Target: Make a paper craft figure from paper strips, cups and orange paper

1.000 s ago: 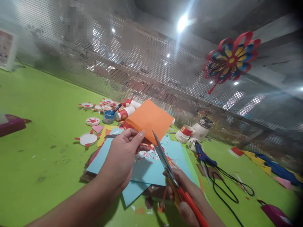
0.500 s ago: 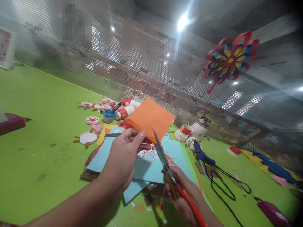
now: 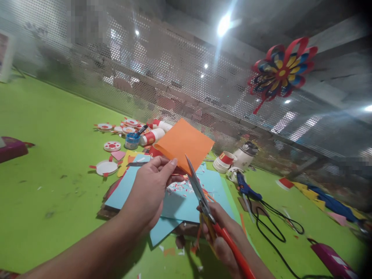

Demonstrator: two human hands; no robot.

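Head view: left hand (image 3: pixel 149 192) pinches orange paper (image 3: pixel 186 141) by its lower-left edge, thumb on top. Paper is held up over blue sheets (image 3: pixel 180 209) strewn with scraps (image 3: pixel 180 188). Right hand (image 3: pixel 225 236) grips scissors (image 3: pixel 203 203) by the handles, tips overlapping the paper's near corner. Blade gap is hard to read at this angle; can't confirm the paper sits between the blades.

Risks: left thumb is near the tips, so a slip could nick it. Far side of the paper is unsupported; if it flops or twists, a cut would wander. Left edge looks curled or folded, so layers could shift. Glue gun (image 3: pixel 248 190) lies right of the sheets; a wide right-arm swing could knock it.
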